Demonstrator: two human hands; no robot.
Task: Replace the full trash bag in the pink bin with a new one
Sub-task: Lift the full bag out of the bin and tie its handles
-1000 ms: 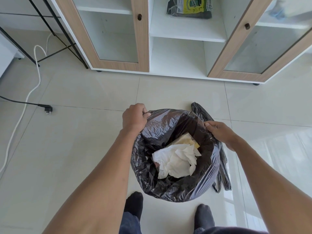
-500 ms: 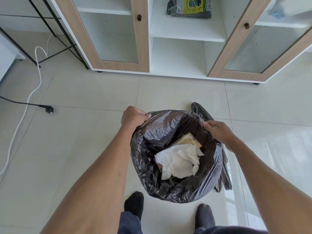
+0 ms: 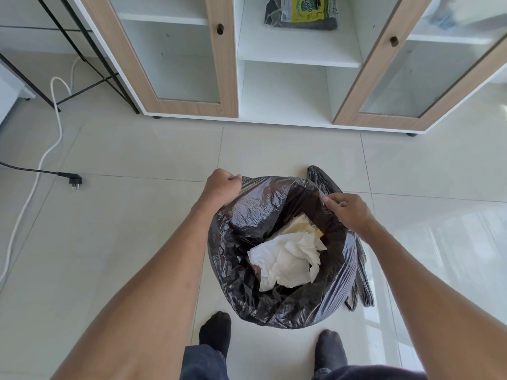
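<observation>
A full black trash bag (image 3: 241, 283) hangs open between my hands above the tiled floor, holding crumpled white paper (image 3: 288, 259) and a yellowish scrap. My left hand (image 3: 222, 186) grips the bag's rim at its far left in a fist. My right hand (image 3: 349, 211) pinches the rim at the far right. A second black bag (image 3: 359, 283) lies flat on the floor just right of the full one, partly hidden behind it. On a cupboard shelf lies a pack of trash bags (image 3: 301, 12). The pink bin is not in view.
A white cupboard with two wood-framed glass doors (image 3: 219, 78) stands ahead, its middle open. A black plug (image 3: 74, 180) and a white cable (image 3: 46, 149) lie on the floor at left beside a black metal frame. My socked feet (image 3: 215, 331) stand below the bag.
Both hands have edged slightly with the rim; my right hand's fingers now pinch the plastic more tightly. The bag has barely moved.
</observation>
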